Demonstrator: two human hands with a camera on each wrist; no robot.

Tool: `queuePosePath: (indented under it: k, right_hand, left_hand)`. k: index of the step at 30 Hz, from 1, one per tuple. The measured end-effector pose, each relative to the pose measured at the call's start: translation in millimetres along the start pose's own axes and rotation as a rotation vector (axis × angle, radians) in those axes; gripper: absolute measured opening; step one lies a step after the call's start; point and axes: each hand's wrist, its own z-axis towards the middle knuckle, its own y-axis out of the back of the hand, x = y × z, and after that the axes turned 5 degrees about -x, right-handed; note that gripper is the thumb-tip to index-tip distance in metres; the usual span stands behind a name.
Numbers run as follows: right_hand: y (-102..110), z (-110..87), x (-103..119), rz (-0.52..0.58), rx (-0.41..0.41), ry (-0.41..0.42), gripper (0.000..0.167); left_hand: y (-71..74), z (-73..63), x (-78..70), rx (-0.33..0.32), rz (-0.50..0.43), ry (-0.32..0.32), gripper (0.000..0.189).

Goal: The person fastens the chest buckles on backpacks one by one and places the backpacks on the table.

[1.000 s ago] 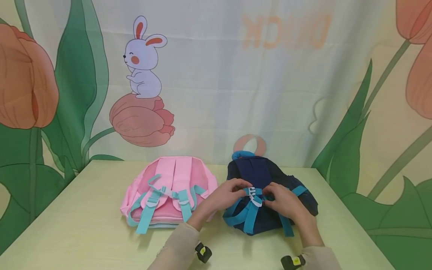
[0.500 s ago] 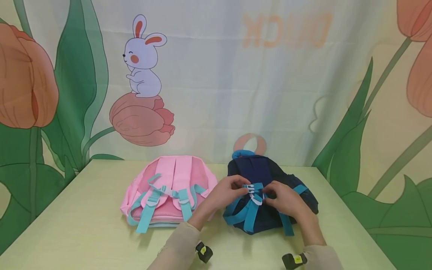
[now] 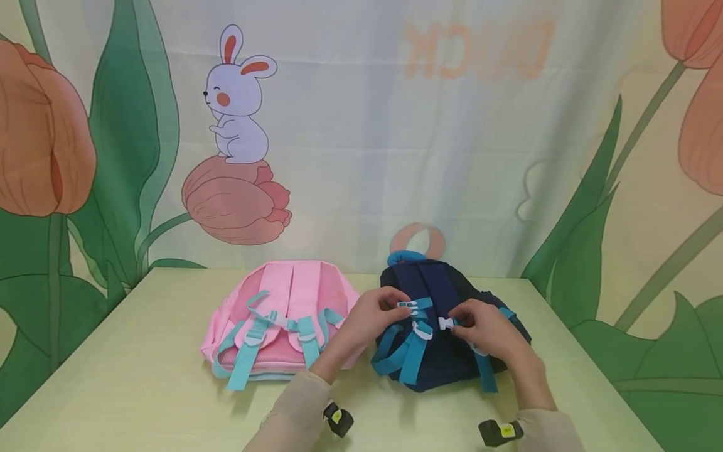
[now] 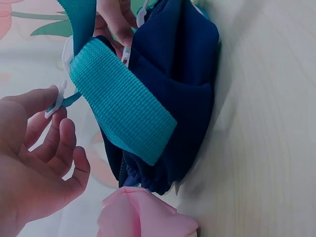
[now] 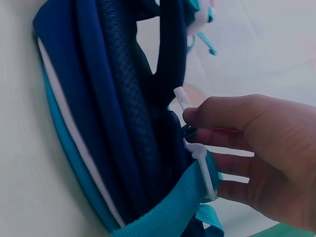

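Note:
A navy backpack (image 3: 446, 370) with blue webbing straps stands on the table, its shoulder straps facing me. My left hand (image 3: 369, 317) pinches the white pronged half of a chest-strap buckle (image 3: 408, 306) between thumb and forefinger. The other fingers are loosely bent in the left wrist view, beside a hanging webbing strap (image 4: 123, 98). To the right, my right hand (image 3: 486, 328) pinches the white socket half (image 3: 444, 322) of that buckle. The two halves are apart, with the pack's navy front between them. A white strap adjuster (image 5: 205, 173) lies by my right fingers.
A pink backpack (image 3: 290, 282) with mint straps stands just left of the navy one, its own chest buckle (image 3: 280, 321) joined. Both packs rest on the pale yellow table (image 3: 130, 351). A curtain (image 3: 339, 125) with a rabbit and tulips hangs behind.
The navy pack's chest buckle, joined before, has come apart. My left hand has moved slightly up and left with the pronged half, my right hand rightward with the socket half.

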Motion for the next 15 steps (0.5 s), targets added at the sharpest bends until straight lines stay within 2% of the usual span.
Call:
queuePosePath:
  k: [6, 11, 15]
  right_hand:
    - [8.1, -1.8, -1.4, -0.019, -0.048, 0.027, 0.025]
    - [10.7, -1.3, 0.9, -0.017, -0.068, 0.022, 0.026]
    - [10.8, -1.2, 2.8, -0.014, -0.081, 0.023, 0.028]
  left_hand:
    - [-0.5, 1.7, 1.4, 0.002, 0.009, -0.013, 0.021]
    - [-5.4, 1.6, 2.2, 0.022, -0.028, 0.043, 0.023]
    - [-13.4, 1.7, 5.3, 0.033, 0.003, 0.033, 0.025]
